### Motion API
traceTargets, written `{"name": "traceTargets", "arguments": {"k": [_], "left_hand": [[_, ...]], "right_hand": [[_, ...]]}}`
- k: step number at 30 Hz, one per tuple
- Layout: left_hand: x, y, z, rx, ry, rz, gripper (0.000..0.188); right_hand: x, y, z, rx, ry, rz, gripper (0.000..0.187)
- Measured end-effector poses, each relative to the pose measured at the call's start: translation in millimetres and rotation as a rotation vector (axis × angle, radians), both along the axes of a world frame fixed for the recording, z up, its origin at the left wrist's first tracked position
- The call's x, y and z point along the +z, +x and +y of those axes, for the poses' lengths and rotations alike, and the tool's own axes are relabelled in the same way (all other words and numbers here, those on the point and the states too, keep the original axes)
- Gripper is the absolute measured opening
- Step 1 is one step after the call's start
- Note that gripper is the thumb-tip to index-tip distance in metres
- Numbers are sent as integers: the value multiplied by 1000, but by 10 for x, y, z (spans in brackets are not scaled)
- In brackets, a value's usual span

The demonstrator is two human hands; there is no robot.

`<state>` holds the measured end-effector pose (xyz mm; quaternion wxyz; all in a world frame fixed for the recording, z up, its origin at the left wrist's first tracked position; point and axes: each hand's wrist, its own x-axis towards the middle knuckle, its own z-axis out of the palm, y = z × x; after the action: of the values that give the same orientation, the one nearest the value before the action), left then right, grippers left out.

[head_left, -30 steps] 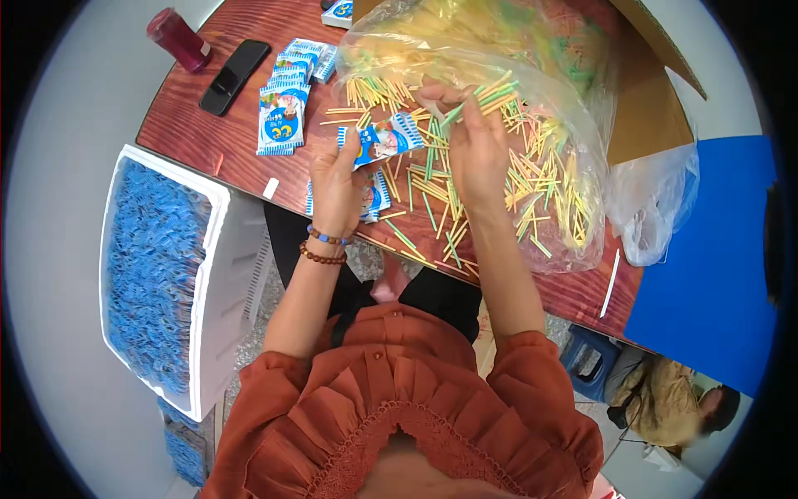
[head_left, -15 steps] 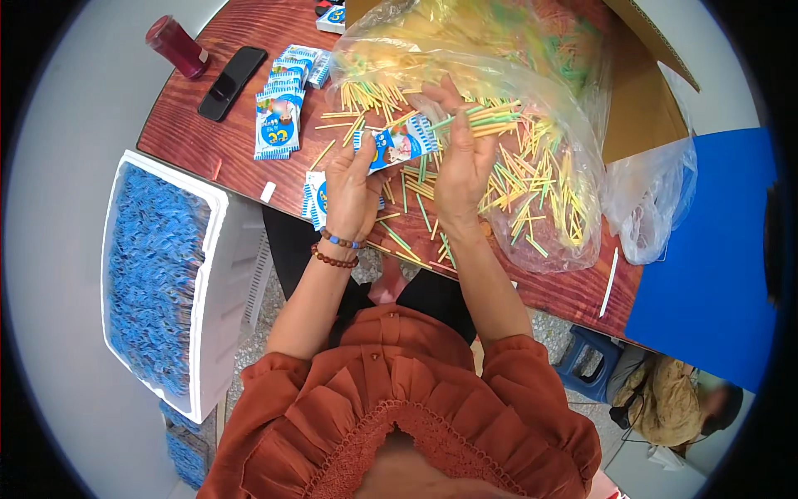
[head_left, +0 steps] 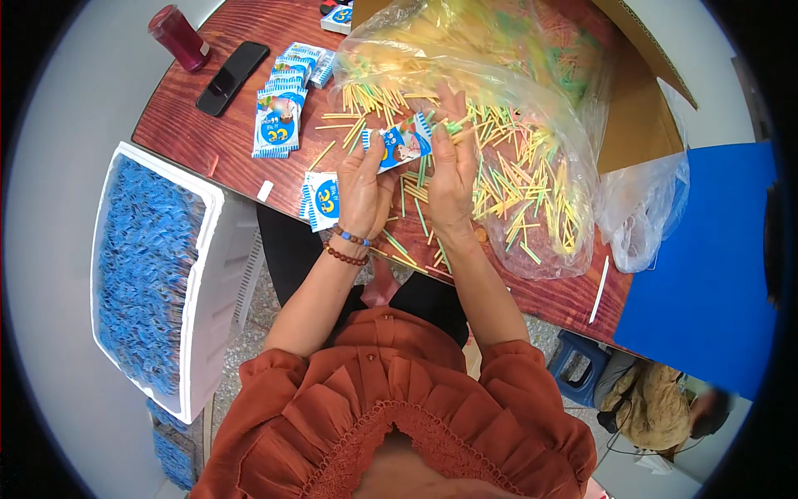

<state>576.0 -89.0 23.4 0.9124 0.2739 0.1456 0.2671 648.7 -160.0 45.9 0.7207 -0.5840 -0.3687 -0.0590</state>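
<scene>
Between my hands is a small blue and white packet (head_left: 404, 143), its left end gripped by my left hand (head_left: 363, 190). My right hand (head_left: 450, 179) is closed around a bundle of yellow and green thin sticks (head_left: 455, 128). The bundle meets the packet's right end; how far the sticks reach inside is hidden. Just left of my left wrist, more flat packets (head_left: 322, 198) lie at the table edge. Loose sticks (head_left: 532, 187) spread beyond and to the right of my right hand, partly on a clear plastic bag (head_left: 499, 79).
A stack of packets (head_left: 278, 121), a black phone (head_left: 233, 79) and a red-filled jar (head_left: 179, 37) stand at the far left. A white foam box (head_left: 212, 241) holds many blue pieces. At right are a cardboard box (head_left: 644, 108), a crumpled bag (head_left: 640, 216) and a blue board (head_left: 706, 266). A person (head_left: 657, 407) is lower right.
The stick bundle has moved left toward the packet, and less of it sticks out past my right hand. My right hand has shifted slightly left, closer to my left hand.
</scene>
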Motion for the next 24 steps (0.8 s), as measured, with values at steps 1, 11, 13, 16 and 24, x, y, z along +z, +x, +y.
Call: {"name": "traceTargets", "arguments": {"k": [1,11,13,16,24], "left_hand": [[-39,22,3,-19,-16,-28,27],[-155,202,22,-56,-136,-114,30],[-125,236,-1,-65,-169,-142,30],[-145,290,-19,-115,-270,-198,31],[-153,299,70,-150,-486,-344,34]], "right_hand": [[24,6,-28,5,-4,-4,47],[201,110,-159,237,-243,197,54],[194,181,-189,212,-280,119,56],[157,245,-206,183,-313,36,58],[296,175,-219,111,-89,152,54]]}}
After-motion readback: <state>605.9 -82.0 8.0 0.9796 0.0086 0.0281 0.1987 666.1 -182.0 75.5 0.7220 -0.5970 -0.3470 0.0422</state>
